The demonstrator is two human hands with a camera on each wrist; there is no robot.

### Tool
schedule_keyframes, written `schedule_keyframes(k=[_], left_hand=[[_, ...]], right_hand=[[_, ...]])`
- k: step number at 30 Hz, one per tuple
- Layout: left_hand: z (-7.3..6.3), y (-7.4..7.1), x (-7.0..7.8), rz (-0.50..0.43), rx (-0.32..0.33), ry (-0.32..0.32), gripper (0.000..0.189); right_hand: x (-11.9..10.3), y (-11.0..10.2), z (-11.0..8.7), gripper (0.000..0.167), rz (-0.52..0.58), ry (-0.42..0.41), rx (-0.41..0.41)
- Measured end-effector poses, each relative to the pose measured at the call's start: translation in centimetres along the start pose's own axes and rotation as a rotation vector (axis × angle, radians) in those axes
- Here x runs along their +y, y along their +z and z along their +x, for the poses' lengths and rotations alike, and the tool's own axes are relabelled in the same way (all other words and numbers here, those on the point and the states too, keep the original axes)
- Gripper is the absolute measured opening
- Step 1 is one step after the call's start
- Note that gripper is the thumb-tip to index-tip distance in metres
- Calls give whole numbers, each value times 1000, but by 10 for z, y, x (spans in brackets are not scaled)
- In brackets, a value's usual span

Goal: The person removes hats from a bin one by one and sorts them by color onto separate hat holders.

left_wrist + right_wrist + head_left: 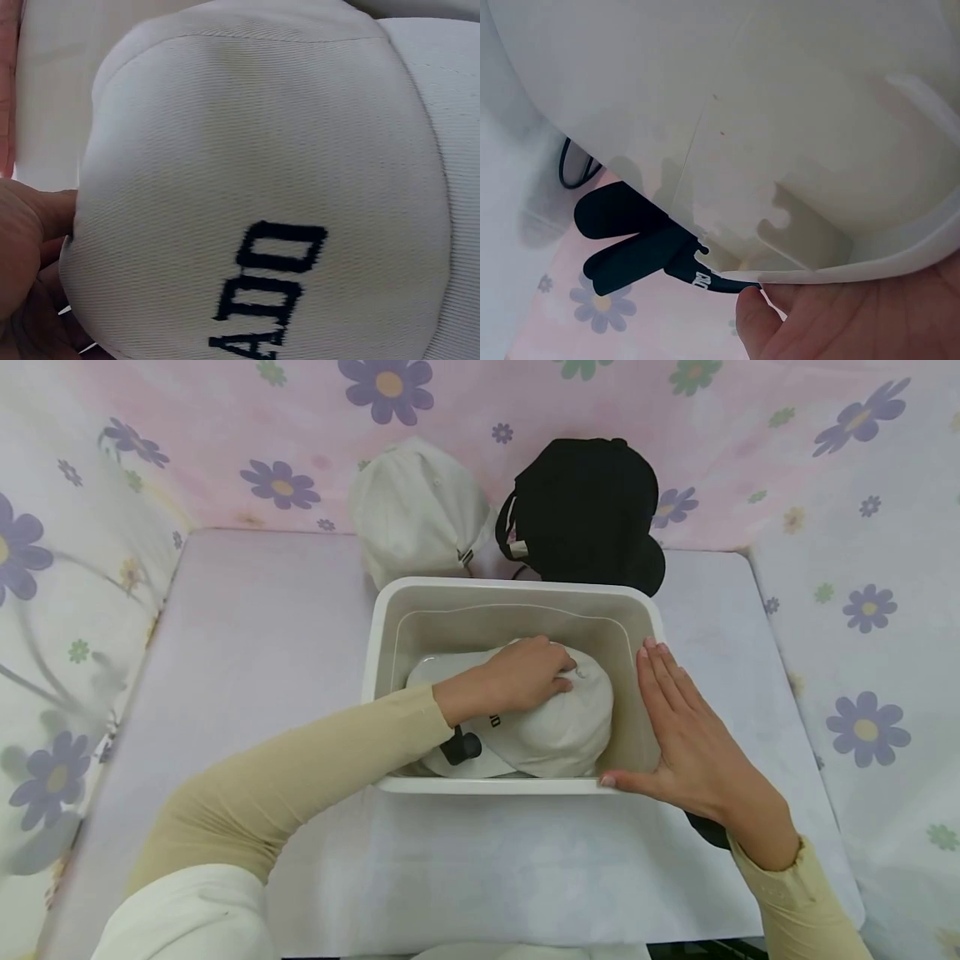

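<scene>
A white cap with dark embroidered letters lies in a white plastic bin. My left hand reaches into the bin and pinches the crown of this cap; in the left wrist view, the left hand grips the edge of the cap. My right hand rests on the bin's near right corner, its fingers straight along the right rim and its thumb on the front rim. In the right wrist view, the right hand touches the rim from below the bin wall.
Behind the bin, another white cap and a black cap stand against the flowered cloth wall. A pale cloth covers the table. The bin's walls rise around the left hand.
</scene>
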State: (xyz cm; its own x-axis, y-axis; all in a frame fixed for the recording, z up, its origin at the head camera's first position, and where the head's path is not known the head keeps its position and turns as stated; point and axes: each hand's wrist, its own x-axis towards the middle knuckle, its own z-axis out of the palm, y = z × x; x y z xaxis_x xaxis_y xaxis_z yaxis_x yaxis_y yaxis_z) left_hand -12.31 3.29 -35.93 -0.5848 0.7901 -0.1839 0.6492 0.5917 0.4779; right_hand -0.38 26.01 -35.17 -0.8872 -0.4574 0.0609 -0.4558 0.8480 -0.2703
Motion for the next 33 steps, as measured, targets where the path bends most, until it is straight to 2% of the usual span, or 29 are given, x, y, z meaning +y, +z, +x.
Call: schedule_keyframes(k=[7, 14, 18, 23, 28, 30, 33], left_hand=[[-6, -8, 3, -81, 45, 22, 19], [-14, -15, 5, -199, 129, 124, 20], [-14, -16, 5, -200, 136, 145, 16], [-9, -10, 6, -133, 95, 112, 19], [-6, -2, 4, -86, 78, 47, 40], [-5, -1, 3, -42, 49, 12, 53], [-6, 0, 2, 45, -24, -44, 60]], right_hand=[[-1, 3, -1, 132, 33, -3, 15], [-2, 4, -1, 132, 38, 16, -6], [-2, 4, -1, 132, 31, 4, 4], [-1, 3, 0, 131, 27, -19, 30], [0, 3, 0, 132, 22, -20, 31], [1, 3, 0, 132, 24, -17, 29], [1, 3, 0, 132, 25, -15, 29]])
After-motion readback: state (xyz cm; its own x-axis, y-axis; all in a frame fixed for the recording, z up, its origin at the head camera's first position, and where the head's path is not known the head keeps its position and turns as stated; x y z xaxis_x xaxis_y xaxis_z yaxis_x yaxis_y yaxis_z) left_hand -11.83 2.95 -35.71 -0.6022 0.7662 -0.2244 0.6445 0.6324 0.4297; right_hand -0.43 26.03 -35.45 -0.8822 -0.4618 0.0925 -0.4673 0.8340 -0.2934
